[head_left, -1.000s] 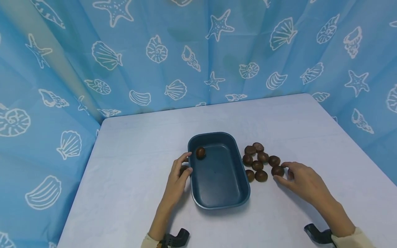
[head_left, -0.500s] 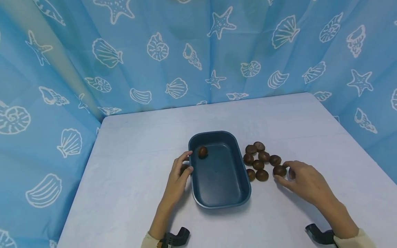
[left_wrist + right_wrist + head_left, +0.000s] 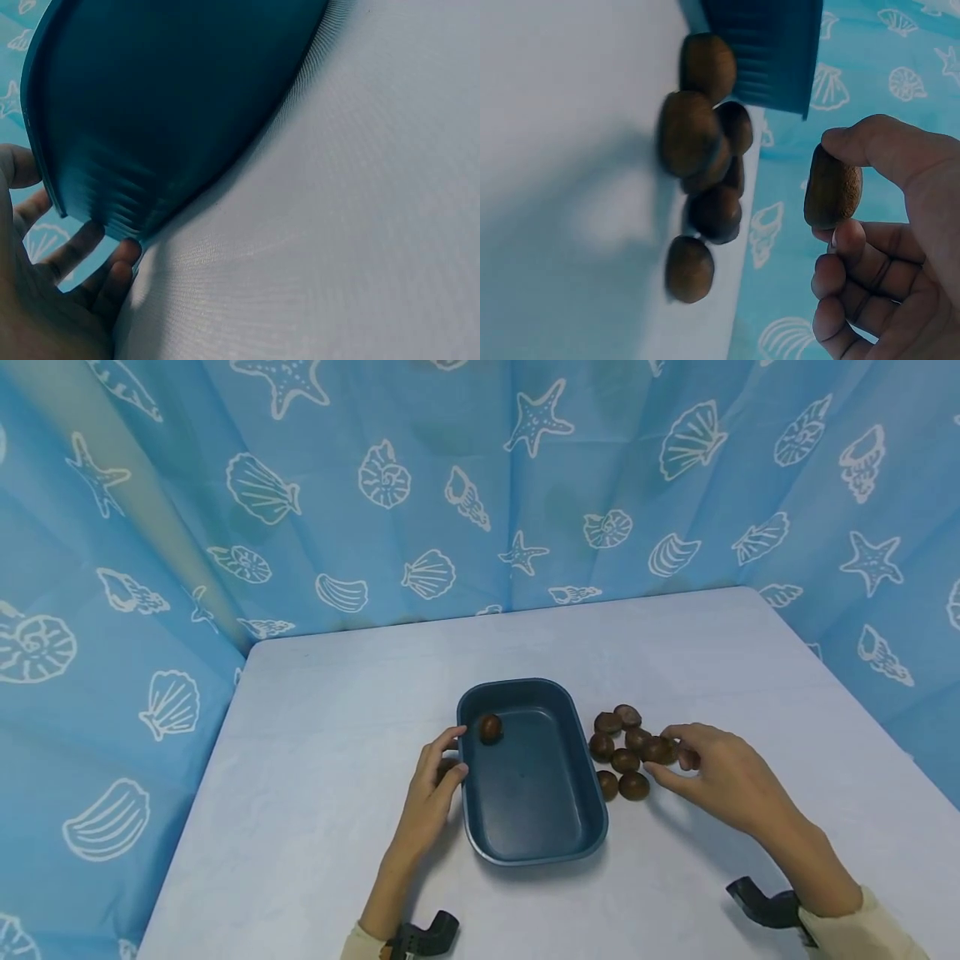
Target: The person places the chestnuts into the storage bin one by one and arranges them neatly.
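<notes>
Head cam sits high, facing forward and down over worktop (image 3: pixel 337 793) and curtain (image 3: pixel 465 435). 2 wrist cams sit low and close, rolled sideways, facing left fingers (image 3: pixel 71 251) and right fingers (image 3: pixel 849 240). All 3 share the tray (image 3: pixel 536 802).

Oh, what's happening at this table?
A person is handling what look like chestnuts. The right hand pinches one chestnut above the table, close to a loose group of others. The left hand touches the side of a blue tray, where a single nut lies near the far left corner.
</notes>
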Demonstrator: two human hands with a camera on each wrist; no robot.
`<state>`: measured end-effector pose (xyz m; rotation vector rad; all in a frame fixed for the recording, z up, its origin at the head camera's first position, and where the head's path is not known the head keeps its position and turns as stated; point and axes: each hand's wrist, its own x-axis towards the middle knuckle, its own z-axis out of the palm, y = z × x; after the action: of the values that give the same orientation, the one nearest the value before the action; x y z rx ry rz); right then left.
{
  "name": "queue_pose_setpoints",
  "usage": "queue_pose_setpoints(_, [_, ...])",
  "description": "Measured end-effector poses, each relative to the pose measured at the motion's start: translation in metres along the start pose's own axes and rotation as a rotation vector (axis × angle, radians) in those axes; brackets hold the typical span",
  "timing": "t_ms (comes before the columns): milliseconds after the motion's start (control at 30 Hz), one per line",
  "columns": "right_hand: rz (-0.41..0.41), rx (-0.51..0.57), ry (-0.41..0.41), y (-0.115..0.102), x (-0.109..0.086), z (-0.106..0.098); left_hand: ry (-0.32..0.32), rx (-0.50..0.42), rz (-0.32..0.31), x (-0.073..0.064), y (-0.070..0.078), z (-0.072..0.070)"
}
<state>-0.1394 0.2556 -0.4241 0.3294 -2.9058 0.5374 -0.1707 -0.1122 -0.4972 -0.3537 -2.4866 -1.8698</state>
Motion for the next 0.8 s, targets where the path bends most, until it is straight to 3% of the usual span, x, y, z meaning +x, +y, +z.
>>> queue_pose_setpoints(600, [-0.13, 0.063, -0.008, -0.039, 0.035, -0.003, 0.002, 0.004, -0.007, 0.001, 0.0, -0.001])
queue_pose_setpoints(800, [-0.135, 0.064, -0.047, -0.051, 0.049, 0.004, -0.004, 0.002, -0.016, 0.001, 0.001, -0.002])
